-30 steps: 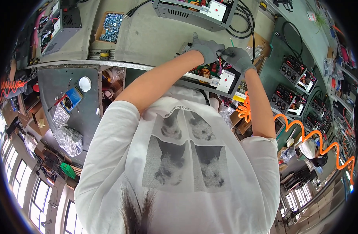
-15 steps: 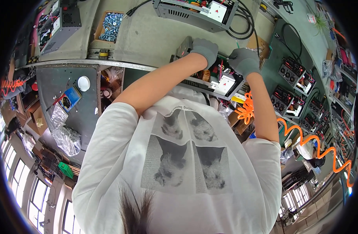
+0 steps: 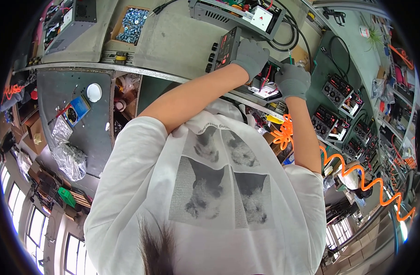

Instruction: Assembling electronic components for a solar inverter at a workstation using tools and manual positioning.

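My left hand [image 3: 251, 57], in a grey glove, is closed over the top of an open electronic unit [image 3: 226, 49] at the bench edge. The unit's dark front panel carries knobs and red markings and faces left. Red wires and a white block show in its open case, partly hidden by my hands. My right hand [image 3: 292, 81], also gloved in grey, is curled at the unit's right end. A thin green-tipped piece stands up by its fingers; what the hand holds is hidden.
Beyond my hands sits another open unit [image 3: 233, 19] with a coiled black cable [image 3: 290, 34]. Left of it is a box of screws [image 3: 133, 25]. Several knobbed units [image 3: 331, 121] stand at right, near an orange coiled hose [image 3: 368, 185]. A dark side table [image 3: 93, 137] is at left.
The unit has been turned, bringing its knobbed front panel into view on the left. Both hands have shifted slightly right with it, and the view has moved a little.
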`<state>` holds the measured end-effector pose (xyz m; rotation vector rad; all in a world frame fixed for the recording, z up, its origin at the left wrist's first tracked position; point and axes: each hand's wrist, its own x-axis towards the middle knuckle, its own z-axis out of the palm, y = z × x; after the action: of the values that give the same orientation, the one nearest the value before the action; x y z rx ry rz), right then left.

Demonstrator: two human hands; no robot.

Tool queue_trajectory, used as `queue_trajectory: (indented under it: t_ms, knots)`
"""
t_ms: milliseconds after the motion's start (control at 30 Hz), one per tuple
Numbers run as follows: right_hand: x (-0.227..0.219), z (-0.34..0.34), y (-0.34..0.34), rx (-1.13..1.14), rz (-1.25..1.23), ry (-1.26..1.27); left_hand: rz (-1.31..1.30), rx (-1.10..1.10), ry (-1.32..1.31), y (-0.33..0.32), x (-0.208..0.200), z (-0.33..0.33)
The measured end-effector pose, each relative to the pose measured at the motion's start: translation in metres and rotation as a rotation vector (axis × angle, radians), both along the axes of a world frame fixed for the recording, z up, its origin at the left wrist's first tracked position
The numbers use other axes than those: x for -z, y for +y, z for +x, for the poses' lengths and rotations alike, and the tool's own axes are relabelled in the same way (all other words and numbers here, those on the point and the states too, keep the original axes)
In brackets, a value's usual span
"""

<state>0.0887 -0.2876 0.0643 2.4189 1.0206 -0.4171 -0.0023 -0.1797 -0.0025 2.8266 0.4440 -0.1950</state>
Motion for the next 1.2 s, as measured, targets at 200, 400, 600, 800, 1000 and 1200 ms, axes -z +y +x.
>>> queue_trajectory:
  t_ms: [200, 400, 600, 800, 1000, 1200]
  knots:
    - [0.003, 0.003, 0.005, 0.164, 0.030, -0.004, -0.052, 0.005, 0.051, 0.005, 0.001, 0.008]
    - [0.011, 0.016, -0.004, 0.348, 0.118, 0.112, -0.059, -0.008, 0.064, 0.006, 0.002, 0.010]
    - [0.004, 0.007, 0.008, 0.409, 0.121, 0.091, -0.071, -0.011, 0.051, 0.006, 0.003, 0.009]
    - [0.009, 0.007, 0.003, 0.432, 0.150, 0.045, -0.070, -0.010, 0.055, 0.006, -0.002, 0.008]
    - [-0.008, 0.005, 0.015, 0.425, 0.074, 0.091, -0.082, -0.010, 0.049, 0.003, 0.003, 0.004]
    - [-0.003, 0.005, 0.010, 0.306, 0.012, 0.085, -0.063, 0.001, 0.051, 0.003, 0.000, 0.005]
